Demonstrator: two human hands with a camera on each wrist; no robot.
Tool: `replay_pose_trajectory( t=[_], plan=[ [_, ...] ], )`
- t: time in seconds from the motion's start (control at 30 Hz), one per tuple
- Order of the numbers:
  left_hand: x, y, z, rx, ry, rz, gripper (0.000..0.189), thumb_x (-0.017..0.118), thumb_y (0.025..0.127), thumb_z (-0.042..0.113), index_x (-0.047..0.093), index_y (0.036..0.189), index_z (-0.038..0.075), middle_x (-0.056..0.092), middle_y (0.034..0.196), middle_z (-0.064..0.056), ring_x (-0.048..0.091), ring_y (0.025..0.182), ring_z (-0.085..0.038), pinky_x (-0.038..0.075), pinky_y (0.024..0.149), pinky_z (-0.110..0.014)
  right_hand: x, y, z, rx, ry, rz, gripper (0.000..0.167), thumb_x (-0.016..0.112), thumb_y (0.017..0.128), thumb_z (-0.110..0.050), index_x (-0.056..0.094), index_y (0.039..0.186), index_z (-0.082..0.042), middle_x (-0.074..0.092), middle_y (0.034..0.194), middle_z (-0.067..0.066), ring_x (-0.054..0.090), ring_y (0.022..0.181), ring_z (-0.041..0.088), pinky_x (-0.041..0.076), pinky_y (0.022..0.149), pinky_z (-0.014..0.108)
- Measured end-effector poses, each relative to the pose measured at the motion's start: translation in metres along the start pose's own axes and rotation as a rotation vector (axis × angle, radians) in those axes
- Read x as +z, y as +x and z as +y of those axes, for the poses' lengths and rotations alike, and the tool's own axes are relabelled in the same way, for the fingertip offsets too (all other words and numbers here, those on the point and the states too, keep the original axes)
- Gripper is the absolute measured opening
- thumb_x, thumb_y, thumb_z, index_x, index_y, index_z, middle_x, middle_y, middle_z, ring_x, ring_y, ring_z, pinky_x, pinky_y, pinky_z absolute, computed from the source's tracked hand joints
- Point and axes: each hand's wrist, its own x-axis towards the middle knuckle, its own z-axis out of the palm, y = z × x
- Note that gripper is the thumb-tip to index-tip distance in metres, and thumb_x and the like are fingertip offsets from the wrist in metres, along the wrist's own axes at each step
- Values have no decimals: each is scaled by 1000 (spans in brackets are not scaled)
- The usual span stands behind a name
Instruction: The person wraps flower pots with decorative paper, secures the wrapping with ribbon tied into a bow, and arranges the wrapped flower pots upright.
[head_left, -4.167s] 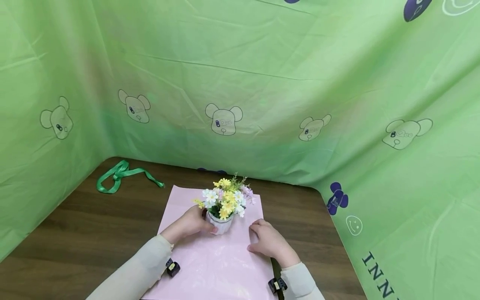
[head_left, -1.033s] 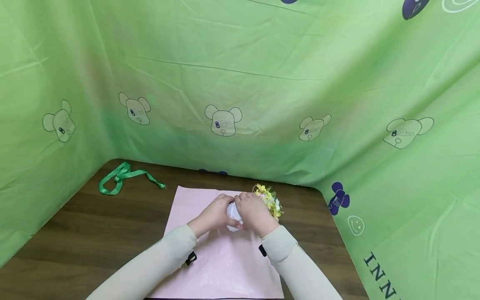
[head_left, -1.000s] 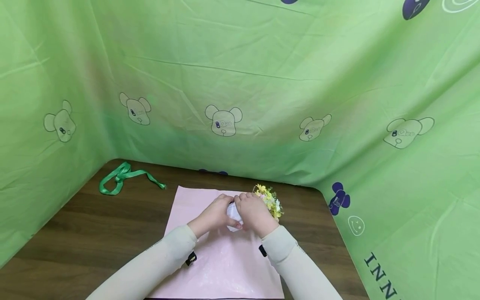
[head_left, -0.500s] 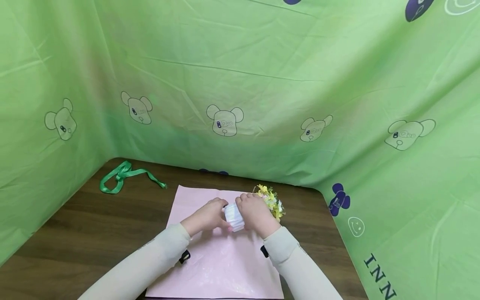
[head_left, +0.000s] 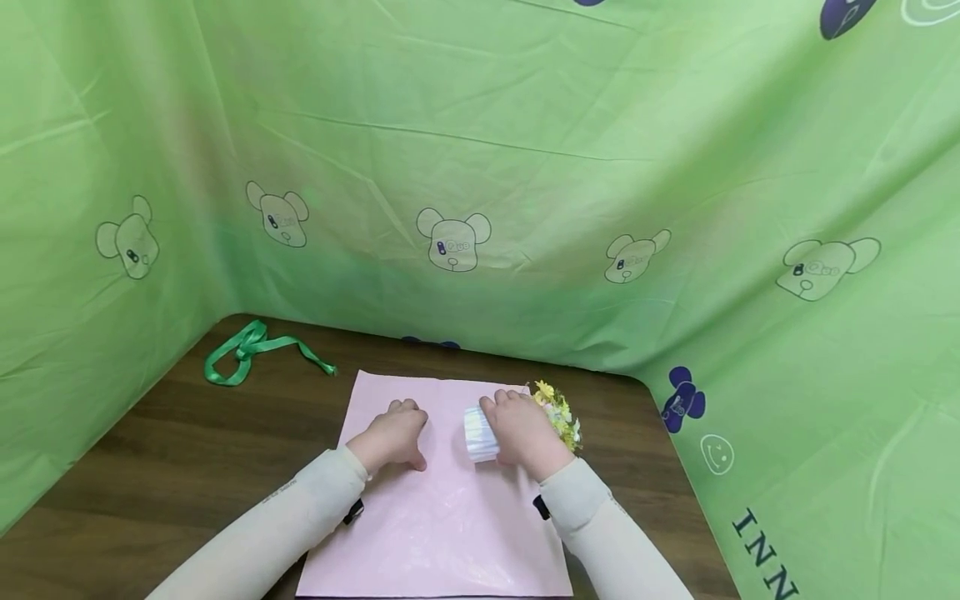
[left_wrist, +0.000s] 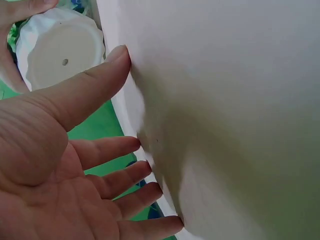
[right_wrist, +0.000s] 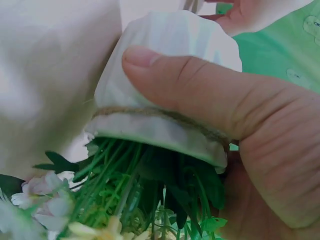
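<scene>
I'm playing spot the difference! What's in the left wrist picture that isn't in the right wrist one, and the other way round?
Only the left wrist view: the flat bottom of the white pot, with a small dark spot.
Only the right wrist view: the twine around the pot.
Both: the pot, the right hand holding it, the left hand and green cloth.
</scene>
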Motion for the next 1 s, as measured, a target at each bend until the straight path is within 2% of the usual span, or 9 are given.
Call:
replay_pose_trajectory(
  t=[0.2,0.5,1.0],
  plan=[
    [-1,-2,2,-12,8,-3,69,99,62,35,71,116,2,60,126,-18,53,115,-36,55,89,-52,5,-6,3,-1,47,32,86,98,56,-38,60,127,-6,65,104,9,65,98,26,56,92,39],
    [0,-4,2,-10,-6,13,68,99,62,35,71,116,2,60,127,-18,52,116,-37,55,90,-51,10,-14,5,20,109,40,91,96,59,-37,56,134,-2,65,108,12,64,99,27,55,94,41],
    [-2,-5,4,-15,-2,2,69,99,63,35,71,117,1,60,128,-19,53,116,-37,55,90,-52,22,-21,9,53,226,46,100,97,59,-40,51,140,-1,63,115,14,63,104,29,55,94,44]
  ],
)
